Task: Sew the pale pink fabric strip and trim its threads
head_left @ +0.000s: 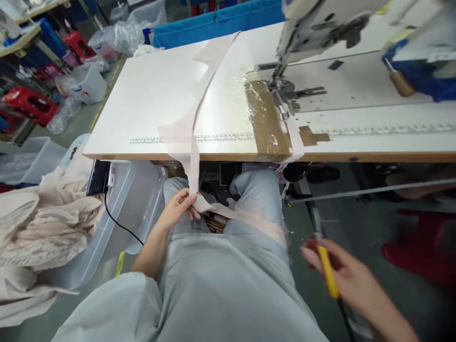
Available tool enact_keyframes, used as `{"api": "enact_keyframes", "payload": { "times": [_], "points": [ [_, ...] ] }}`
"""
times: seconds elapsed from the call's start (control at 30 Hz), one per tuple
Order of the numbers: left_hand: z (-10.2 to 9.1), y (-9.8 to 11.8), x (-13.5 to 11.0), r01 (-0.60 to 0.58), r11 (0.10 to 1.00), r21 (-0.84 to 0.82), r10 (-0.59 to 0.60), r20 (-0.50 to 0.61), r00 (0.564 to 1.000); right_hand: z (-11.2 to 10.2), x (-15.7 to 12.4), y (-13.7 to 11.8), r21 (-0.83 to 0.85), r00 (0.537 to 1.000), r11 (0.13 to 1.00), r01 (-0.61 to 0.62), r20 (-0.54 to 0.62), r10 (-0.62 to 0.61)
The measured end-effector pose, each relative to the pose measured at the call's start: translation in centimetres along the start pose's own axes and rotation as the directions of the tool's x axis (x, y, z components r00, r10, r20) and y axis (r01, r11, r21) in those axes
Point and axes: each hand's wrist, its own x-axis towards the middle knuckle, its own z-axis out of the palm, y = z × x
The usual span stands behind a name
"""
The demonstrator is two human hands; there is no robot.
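Observation:
My left hand [181,206] pinches a pale pink fabric strip [194,171] over my lap, just below the table edge. One part of the strip runs up across the white tabletop; another lies over my thighs to the right. Low on the right, my right hand [342,270] is closed around a yellow-handled tool [328,273] with a narrow grey shaft pointing up. Motion blurs it, so its exact kind is unclear. A dark cord-like line shows below its handle. Under the sewing machine's presser foot [283,92], a pale band [295,137] hangs over the edge.
The sewing machine [320,28] stands on the right of the white table [138,95], which has brown tape [265,118] and a ruler strip. A wooden-handled tool [401,83] lies farther right. At left are a clear bin [121,213], beige lace fabric [46,228] and a power strip [99,178].

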Motion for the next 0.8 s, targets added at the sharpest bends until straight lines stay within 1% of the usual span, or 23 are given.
{"api": "enact_keyframes", "payload": {
  "times": [0.03, 0.07, 0.1, 0.13, 0.17, 0.23, 0.27, 0.33, 0.4, 0.5, 0.57, 0.63, 0.8],
  "points": [
    [0.0, -0.1, -0.1, -0.001, 1.000, -0.007, 0.001, -0.004, 1.000, 1.2, 1.0, -1.3, 0.017, 0.978, 0.999, 0.045, 0.201, -0.048],
    [-0.1, -0.2, -0.3, 0.001, 1.000, -0.014, -0.001, -0.003, 1.000, 2.2, 2.1, -2.7, 0.037, 0.921, 0.995, 0.097, 0.377, -0.104],
    [-0.2, -0.3, -0.4, 0.007, 1.000, -0.020, -0.007, -0.001, 1.000, 3.2, 3.1, -4.0, 0.050, 0.853, 0.988, 0.145, 0.501, -0.150],
    [-0.3, -0.3, -0.5, 0.016, 0.999, -0.028, -0.016, 0.002, 1.000, 4.0, 4.2, -5.3, 0.040, 0.771, 0.981, 0.188, 0.613, -0.173],
    [-0.4, -0.4, -0.6, 0.030, 0.999, -0.039, -0.030, 0.007, 1.000, 4.8, 5.3, -6.5, 0.016, 0.703, 0.972, 0.235, 0.687, -0.181],
    [-0.6, -0.5, -0.7, 0.066, 0.995, -0.074, -0.065, 0.016, 0.998, 6.0, 7.4, -8.5, -0.045, 0.596, 0.934, 0.355, 0.780, -0.189],
    [-0.7, -0.6, -0.8, 0.086, 0.992, -0.097, -0.084, 0.023, 0.996, 6.5, 8.4, -9.2, -0.069, 0.552, 0.908, 0.414, 0.812, -0.190],
    [-0.9, -1.0, -0.8, 0.119, 0.983, -0.143, -0.114, 0.038, 0.993, 7.4, 10.1, -10.2, -0.092, 0.480, 0.861, 0.501, 0.857, -0.188],
    [-1.0, -1.3, -0.8, 0.144, 0.974, -0.177, -0.138, 0.049, 0.989, 8.1, 11.3, -10.9, -0.097, 0.432, 0.836, 0.541, 0.884, -0.177],
    [-1.0, -1.5, -0.7, 0.174, 0.963, -0.207, -0.166, 0.056, 0.984, 8.9, 12.0, -11.6, -0.102, 0.402, 0.811, 0.576, 0.899, -0.172],
    [-0.9, -1.5, -0.6, 0.184, 0.958, -0.221, -0.174, 0.064, 0.983, 9.2, 12.0, -12.0, -0.116, 0.404, 0.789, 0.603, 0.897, -0.177],
    [-0.8, -1.4, -0.5, 0.184, 0.956, -0.230, -0.173, 0.067, 0.983, 9.3, 11.9, -12.4, -0.141, 0.424, 0.761, 0.633, 0.886, -0.188],
    [-0.7, -1.4, -0.4, 0.184, 0.957, -0.225, -0.173, 0.068, 0.983, 9.2, 11.4, -12.7, -0.262, 0.526, 0.663, 0.702, 0.818, -0.234]
  ]
}}
